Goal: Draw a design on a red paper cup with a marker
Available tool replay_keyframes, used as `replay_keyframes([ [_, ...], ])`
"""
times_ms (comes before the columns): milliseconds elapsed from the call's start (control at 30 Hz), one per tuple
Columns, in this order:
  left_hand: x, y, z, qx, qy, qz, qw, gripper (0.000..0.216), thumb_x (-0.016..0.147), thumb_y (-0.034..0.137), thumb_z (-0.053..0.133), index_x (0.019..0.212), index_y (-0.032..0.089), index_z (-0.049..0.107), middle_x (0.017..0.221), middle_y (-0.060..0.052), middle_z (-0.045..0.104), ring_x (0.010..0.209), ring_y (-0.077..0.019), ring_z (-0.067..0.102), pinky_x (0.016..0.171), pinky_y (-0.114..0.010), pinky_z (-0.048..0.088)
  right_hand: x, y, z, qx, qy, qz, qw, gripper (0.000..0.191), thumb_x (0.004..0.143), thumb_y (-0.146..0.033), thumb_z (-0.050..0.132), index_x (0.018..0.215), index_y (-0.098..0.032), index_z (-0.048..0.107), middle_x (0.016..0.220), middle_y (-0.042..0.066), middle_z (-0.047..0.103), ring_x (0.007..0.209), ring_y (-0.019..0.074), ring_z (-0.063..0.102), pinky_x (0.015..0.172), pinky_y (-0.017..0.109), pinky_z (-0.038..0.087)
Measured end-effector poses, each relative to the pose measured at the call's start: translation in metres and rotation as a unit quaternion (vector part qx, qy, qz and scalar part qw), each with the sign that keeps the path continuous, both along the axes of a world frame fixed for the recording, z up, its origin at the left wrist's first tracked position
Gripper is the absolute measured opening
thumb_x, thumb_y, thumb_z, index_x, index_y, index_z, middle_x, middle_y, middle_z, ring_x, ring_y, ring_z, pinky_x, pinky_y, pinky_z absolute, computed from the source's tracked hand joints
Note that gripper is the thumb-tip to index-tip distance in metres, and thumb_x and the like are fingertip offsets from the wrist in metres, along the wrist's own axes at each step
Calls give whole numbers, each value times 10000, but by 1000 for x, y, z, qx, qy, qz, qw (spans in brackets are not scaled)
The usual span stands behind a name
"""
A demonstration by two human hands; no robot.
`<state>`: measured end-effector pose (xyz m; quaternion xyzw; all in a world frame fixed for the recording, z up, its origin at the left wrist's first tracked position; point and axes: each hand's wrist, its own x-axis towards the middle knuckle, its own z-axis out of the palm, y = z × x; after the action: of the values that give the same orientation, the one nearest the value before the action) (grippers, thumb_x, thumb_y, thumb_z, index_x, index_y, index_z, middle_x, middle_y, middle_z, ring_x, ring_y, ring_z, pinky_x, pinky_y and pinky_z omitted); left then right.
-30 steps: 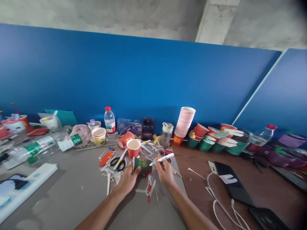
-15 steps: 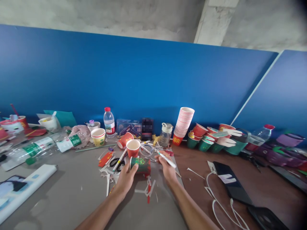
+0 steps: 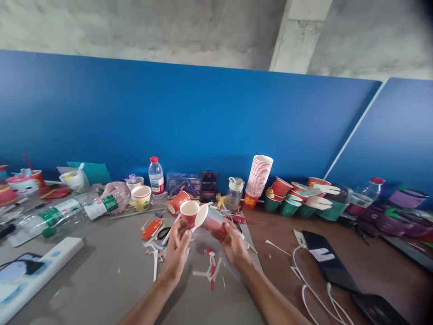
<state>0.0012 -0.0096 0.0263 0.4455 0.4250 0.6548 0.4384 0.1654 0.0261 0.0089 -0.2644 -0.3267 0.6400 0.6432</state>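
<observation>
A paper cup [image 3: 212, 220], its outside painted dark green and red, is tilted with its white mouth toward the left. My right hand [image 3: 233, 243] grips it near the base, and a white marker [image 3: 239, 234] also lies in that hand. Close to the cup's rim is my left hand [image 3: 177, 250], fingers curled and thumb apart, with a small white piece by its fingertips; whether it touches the rim is unclear. Just behind stands a red paper cup [image 3: 189, 211], partly covered by the tilted one. Another red cup [image 3: 178, 201] lies on its side.
Paper scraps [image 3: 212, 271] and scissors [image 3: 164, 233] lie on the grey table. A tall cup stack [image 3: 259, 178], a glass jar [image 3: 234, 194] and a water bottle [image 3: 156, 178] stand along the blue partition. Green-painted cups [image 3: 290, 205] and a phone [image 3: 329, 259] are at the right.
The painted cup has passed from my left hand to my right, which still has the marker, and its mouth has turned into view. My left hand has loosened beside it.
</observation>
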Motion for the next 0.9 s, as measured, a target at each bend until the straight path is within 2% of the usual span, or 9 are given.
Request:
replay_keyframes([
  [67,2,-4,2,23,4,-40,999,617,750,432,608,1293,261,368,1362,-77,422,1251,-245,384,1021,-361,314,-7,-1,0,-19,49,20,998,270,700,-374,686,883,-206,583,842,22,671,705,177,627,633,324,520],
  [167,7,-8,5,26,-19,-113,993,764,706,401,667,1353,268,282,1403,-80,371,1296,-264,317,1050,-369,286,-18,-8,-1,-22,48,66,996,265,715,-407,665,839,-192,575,801,24,661,650,164,611,581,300,512],
  [267,9,-8,6,20,-78,-129,988,796,688,358,693,1359,276,272,1345,-79,456,1268,-253,368,1041,-366,304,-25,-17,-3,0,1,116,993,309,710,-421,662,881,-178,580,814,38,642,643,157,597,577,284,500],
  [367,7,-6,6,-8,-135,-120,983,694,676,319,709,1290,257,391,1230,-71,567,1190,-234,466,1015,-351,335,-25,-22,-4,27,-66,139,988,356,697,-423,668,935,-172,584,854,50,626,659,154,582,590,275,489],
  [433,6,-5,5,-41,-161,-122,978,612,653,305,731,1205,224,479,1156,-75,613,1128,-244,518,971,-351,380,-21,-23,-3,39,-126,114,985,360,706,-426,655,949,-170,584,828,45,623,653,153,572,600,273,479],
  [533,5,-5,4,-82,-190,-128,970,530,626,307,757,1100,196,545,1085,-75,643,1032,-246,577,894,-343,437,-12,-20,0,69,-201,7,977,348,725,-389,639,995,-178,575,774,21,617,613,136,547,607,263,453],
  [633,6,-8,5,-102,-219,-144,959,498,621,333,763,1057,196,566,1052,-64,656,966,-229,608,851,-327,465,-2,-11,3,83,-166,-73,980,318,742,-354,614,1009,-190,562,728,1,604,542,112,503,558,246,416],
  [767,10,-9,7,-165,-231,-171,943,397,674,374,720,997,183,591,951,-57,684,855,-207,643,777,-322,501,3,-2,5,53,-105,-89,989,295,749,-385,596,951,-169,593,597,-8,575,480,109,461,472,228,354],
  [900,11,-4,6,-250,-228,-197,920,423,761,500,583,1008,157,594,899,-85,695,802,-218,661,708,-329,519,-2,-6,9,69,-134,-88,985,275,721,-412,622,851,-170,620,580,-11,564,469,101,443,462,225,341],
])
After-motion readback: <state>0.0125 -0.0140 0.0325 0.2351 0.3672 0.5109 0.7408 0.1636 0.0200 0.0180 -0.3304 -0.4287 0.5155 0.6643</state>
